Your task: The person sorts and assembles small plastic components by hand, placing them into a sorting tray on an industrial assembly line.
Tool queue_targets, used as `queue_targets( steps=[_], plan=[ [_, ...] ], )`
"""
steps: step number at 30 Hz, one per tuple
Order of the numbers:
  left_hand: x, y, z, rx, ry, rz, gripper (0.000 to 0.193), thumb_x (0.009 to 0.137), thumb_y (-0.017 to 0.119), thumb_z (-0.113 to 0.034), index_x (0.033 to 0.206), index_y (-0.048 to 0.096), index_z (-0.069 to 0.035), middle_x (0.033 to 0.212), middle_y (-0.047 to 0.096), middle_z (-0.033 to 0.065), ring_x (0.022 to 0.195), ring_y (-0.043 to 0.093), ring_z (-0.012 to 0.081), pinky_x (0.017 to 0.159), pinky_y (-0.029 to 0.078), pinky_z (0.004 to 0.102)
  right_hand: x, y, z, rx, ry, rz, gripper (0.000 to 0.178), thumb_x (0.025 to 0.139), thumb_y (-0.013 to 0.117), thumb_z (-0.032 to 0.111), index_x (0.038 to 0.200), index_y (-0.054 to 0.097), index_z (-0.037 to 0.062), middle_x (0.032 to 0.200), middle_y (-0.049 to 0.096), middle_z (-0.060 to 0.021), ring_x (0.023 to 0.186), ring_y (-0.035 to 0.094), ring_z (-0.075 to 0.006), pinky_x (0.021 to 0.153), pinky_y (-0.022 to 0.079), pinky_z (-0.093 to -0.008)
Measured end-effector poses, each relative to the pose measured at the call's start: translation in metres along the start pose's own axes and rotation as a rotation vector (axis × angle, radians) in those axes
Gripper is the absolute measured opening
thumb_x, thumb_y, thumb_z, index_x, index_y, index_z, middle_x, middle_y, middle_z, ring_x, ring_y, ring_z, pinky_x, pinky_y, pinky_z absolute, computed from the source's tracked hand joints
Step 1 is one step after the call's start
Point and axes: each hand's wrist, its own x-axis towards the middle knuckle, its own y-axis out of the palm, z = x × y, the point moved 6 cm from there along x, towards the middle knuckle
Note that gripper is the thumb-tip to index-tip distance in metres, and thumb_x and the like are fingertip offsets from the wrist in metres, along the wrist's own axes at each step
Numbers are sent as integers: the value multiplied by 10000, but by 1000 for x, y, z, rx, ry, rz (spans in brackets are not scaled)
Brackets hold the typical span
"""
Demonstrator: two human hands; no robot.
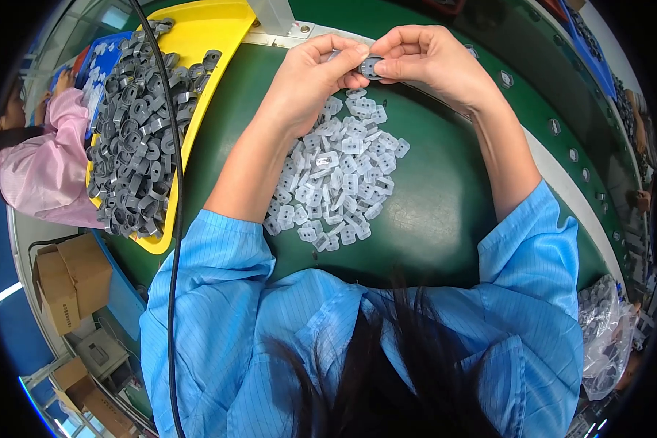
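At the far side of the green tabletop, a small grey plastic part (371,67) with an oval outline sits between my two hands. My right hand (439,67) pinches it, thumb on its face. My left hand (315,79) is closed at its left edge, fingertips together; whether a second small piece is between them is hidden. Below my hands a loose pile of small translucent white plastic pieces (343,171) with holes spreads over the tabletop (434,212). To the left, a yellow tray (223,55) holds a heap of grey curved plastic parts (142,120).
A black cable (175,219) hangs down in front of the tray. Beyond a pale rail, a green belt (529,95) carries spaced grey parts. Cardboard boxes (73,277) stand lower left, a clear plastic bag (606,336) lower right. A person in a pink sleeve (51,175) works at left.
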Motion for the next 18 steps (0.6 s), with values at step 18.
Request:
queue_targets(
  steps=[18],
  plan=[
    [0,4,1,-74,1,-30,233,925,549,-245,1003,582,-28,849,561,4,745,486,69,679,403,201,-10,14,17,-410,-519,-298,207,744,663,93,927,624,4,801,649,-56,732,637,-125,698,513,-268]
  ],
)
